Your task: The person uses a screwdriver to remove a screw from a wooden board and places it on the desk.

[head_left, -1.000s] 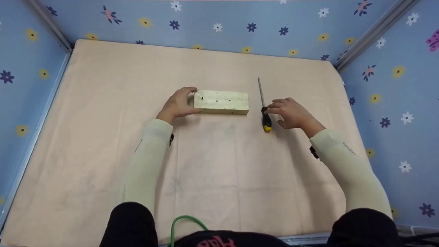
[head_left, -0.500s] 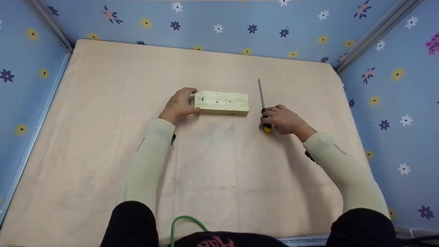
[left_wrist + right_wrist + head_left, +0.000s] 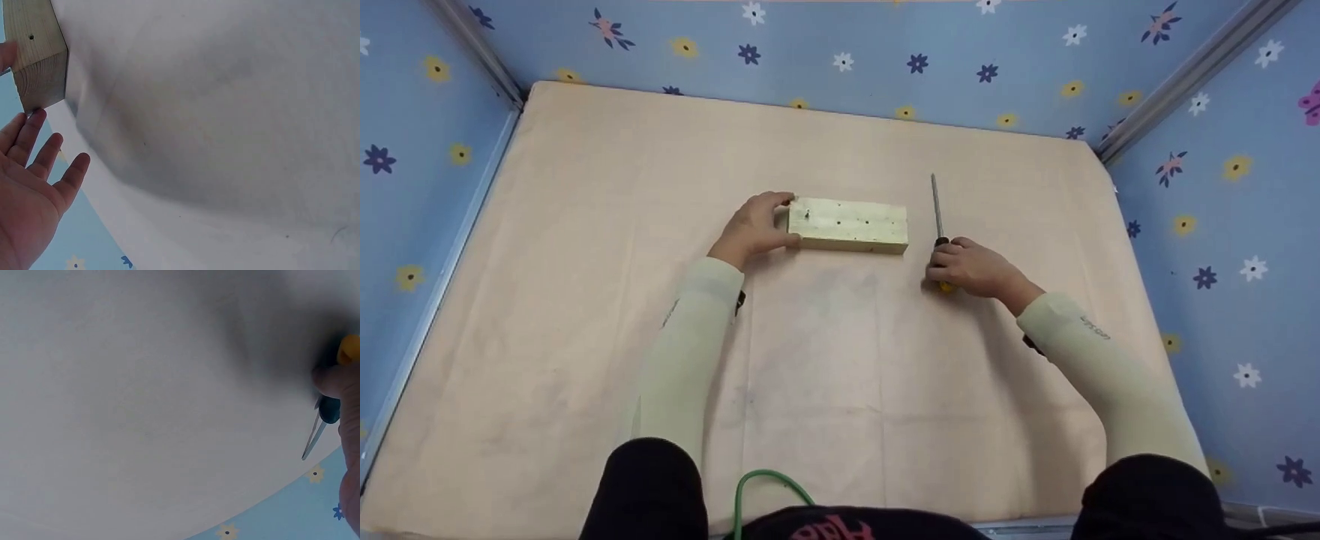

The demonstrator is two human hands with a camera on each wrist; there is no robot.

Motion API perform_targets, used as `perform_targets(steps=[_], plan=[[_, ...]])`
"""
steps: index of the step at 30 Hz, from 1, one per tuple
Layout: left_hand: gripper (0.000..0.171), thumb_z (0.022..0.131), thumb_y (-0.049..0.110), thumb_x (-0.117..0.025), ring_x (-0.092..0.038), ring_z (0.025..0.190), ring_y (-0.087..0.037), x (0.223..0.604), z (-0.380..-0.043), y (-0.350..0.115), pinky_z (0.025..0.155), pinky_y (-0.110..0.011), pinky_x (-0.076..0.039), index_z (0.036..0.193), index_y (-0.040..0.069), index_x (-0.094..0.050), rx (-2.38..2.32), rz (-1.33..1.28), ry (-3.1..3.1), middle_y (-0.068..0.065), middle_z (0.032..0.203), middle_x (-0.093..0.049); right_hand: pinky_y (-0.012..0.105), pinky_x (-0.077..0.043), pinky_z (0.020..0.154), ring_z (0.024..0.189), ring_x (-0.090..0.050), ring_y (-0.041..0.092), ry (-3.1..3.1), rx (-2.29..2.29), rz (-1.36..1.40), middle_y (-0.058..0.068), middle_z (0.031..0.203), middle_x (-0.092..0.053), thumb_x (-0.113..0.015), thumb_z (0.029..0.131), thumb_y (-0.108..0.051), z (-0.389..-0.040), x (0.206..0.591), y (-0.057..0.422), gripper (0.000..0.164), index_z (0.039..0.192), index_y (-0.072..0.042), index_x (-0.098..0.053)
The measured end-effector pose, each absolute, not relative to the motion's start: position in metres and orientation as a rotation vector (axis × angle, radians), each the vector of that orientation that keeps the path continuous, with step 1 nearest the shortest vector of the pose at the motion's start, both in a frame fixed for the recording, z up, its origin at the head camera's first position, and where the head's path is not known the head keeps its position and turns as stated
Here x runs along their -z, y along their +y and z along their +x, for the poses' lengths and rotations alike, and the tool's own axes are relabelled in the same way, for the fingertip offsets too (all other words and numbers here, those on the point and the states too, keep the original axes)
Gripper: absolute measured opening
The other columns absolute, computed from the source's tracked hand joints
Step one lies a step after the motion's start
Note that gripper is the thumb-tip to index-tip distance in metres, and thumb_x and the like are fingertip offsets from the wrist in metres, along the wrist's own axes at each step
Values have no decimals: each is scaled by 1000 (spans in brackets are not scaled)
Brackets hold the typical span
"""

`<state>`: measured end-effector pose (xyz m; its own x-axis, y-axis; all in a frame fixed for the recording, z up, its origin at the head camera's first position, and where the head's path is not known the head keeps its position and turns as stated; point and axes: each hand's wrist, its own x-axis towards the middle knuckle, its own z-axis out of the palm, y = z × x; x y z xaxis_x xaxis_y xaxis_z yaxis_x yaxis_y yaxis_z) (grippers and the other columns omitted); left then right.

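While left hand (image 3: 750, 226) grips wooden block (image 3: 849, 224) (thumb on near side), right hand (image 3: 971, 269) curls round screwdriver (image 3: 942, 241).

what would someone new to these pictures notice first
Probably the pale wooden block on the peach cloth, its left end between the thumb and fingers of the left hand. To its right, the right hand grips a screwdriver by the handle. Flowered blue walls stand behind and at both sides.
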<state>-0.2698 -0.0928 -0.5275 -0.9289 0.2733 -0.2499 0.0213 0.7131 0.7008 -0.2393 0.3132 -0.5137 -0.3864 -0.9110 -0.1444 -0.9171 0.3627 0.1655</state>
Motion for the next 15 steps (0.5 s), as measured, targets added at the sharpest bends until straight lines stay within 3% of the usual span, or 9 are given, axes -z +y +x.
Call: perform_targets(steps=[7,15], plan=[[78,80,32,-75,-31,144,-24,524,-269,-94,120,-40,-26,147,17,-40,-1073,253,2593,-3,152,-40,45,-51,82,107,-62,29,2594,-371,-1757,6,107,-67,-65,86,-2,-241,513,310,21,100,-17,-63],[77,80,32,-76,-31,144,-23,525,-267,-96,120,-39,-26,147,18,-41,-1077,244,2587,-3,151,-41,50,-50,88,105,-62,32,2692,-336,-1700,8,106,-66,-64,87,-3,-245,508,302,18,98,-16,-62]])
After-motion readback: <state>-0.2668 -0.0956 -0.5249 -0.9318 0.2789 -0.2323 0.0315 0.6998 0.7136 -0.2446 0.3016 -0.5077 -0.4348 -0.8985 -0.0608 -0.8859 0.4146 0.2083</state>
